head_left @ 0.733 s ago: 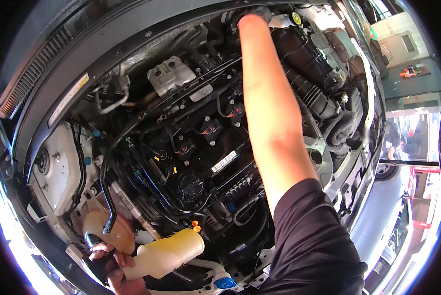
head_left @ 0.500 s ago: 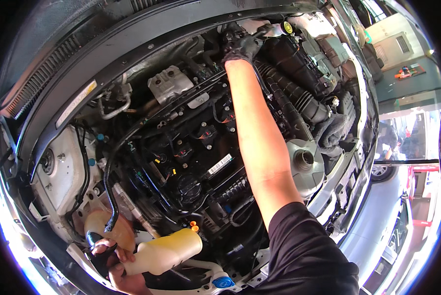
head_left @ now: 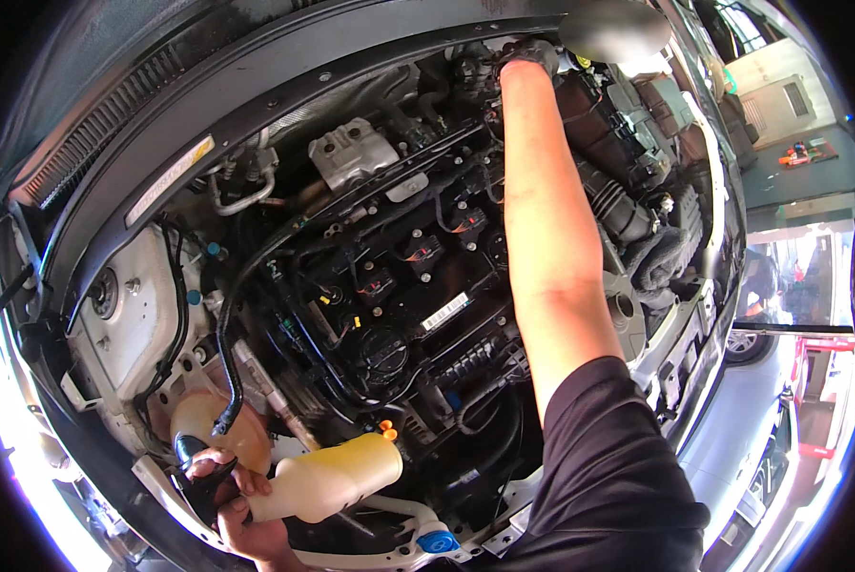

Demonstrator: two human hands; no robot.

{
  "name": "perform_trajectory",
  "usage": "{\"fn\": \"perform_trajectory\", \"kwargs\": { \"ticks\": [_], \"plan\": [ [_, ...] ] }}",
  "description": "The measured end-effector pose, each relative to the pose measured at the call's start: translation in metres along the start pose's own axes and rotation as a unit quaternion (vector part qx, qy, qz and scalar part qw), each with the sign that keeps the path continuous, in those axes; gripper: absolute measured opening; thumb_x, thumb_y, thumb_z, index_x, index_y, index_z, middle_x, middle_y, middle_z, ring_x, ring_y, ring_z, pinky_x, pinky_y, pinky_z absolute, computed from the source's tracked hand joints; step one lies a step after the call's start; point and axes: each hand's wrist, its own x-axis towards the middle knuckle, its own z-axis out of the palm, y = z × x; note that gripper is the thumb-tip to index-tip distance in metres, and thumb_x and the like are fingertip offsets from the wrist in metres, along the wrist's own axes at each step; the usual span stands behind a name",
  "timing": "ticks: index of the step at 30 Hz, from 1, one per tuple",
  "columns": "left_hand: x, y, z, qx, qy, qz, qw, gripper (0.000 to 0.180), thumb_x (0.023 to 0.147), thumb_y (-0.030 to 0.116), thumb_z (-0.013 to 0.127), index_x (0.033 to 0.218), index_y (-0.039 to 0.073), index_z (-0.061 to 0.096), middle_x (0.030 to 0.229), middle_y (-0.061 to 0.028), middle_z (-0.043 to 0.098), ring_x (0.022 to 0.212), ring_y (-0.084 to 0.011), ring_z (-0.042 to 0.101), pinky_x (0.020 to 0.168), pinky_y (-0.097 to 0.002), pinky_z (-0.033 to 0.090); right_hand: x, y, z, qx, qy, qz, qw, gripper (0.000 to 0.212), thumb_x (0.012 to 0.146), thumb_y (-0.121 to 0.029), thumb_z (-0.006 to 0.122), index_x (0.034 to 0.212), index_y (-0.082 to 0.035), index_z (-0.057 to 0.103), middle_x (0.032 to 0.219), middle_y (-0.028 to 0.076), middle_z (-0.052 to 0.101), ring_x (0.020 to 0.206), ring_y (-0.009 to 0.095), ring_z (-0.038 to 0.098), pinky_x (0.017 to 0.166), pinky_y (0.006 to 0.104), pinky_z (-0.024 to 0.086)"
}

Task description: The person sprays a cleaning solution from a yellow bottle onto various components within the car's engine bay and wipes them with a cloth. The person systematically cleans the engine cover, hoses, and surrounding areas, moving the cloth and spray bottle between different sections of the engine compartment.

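Observation:
At the lower left, my left hand is closed round the neck of a spray bottle. The bottle is whitish, see-through plastic with yellow liquid in it; it lies over on its side, base to the right, and its black spray head is by my fingers. My right arm stretches across the engine to the far side of the bay. There my right hand, in a black glove, is among dark parts beside the air filter box; its fingers are hidden.
A yellow-and-black cap is just right of the gloved hand. A loose black hose ends above the pale, rounded tank. A blue cap and a silver car are nearer and right. The raised hood hangs over the far left.
My right hand has gone farther back and to the right. The whole view has shifted a little; my left hand still holds the spray bottle.

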Motion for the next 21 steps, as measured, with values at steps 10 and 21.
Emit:
{"fn": "perform_trajectory", "kwargs": {
  "ticks": [10,21],
  "plan": [
    [0.0,-0.001,-0.011,0.006,0.031,0.021,0.999,0.028,0.083,0.015,0.049,0.106,-0.001,0.053,0.093,-0.0087,0.044,0.084,-0.0179,0.043,0.079,-0.0312,0.04,-0.029,0.032,-0.004,0.041,0.026,0.021,0.999,0.035,0.097,-0.039,0.056,0.115,-0.01,0.065,0.103,0.009,0.067,0.088,0.025,0.066,0.071,0.0418,0.054],
    [0.002,0.002,0.003,0.011,0.041,0.051,0.998,0.028,0.084,0.011,0.051,0.109,0.0,0.053,0.104,-0.0099,0.05,0.085,-0.0178,0.045,0.078,-0.0326,0.042,-0.006,0.028,0.002,0.065,0.057,0.074,0.994,0.036,0.099,-0.039,0.054,0.118,-0.009,0.063,0.105,0.008,0.066,0.088,0.024,0.066,0.07,0.0416,0.054]
  ]
}}
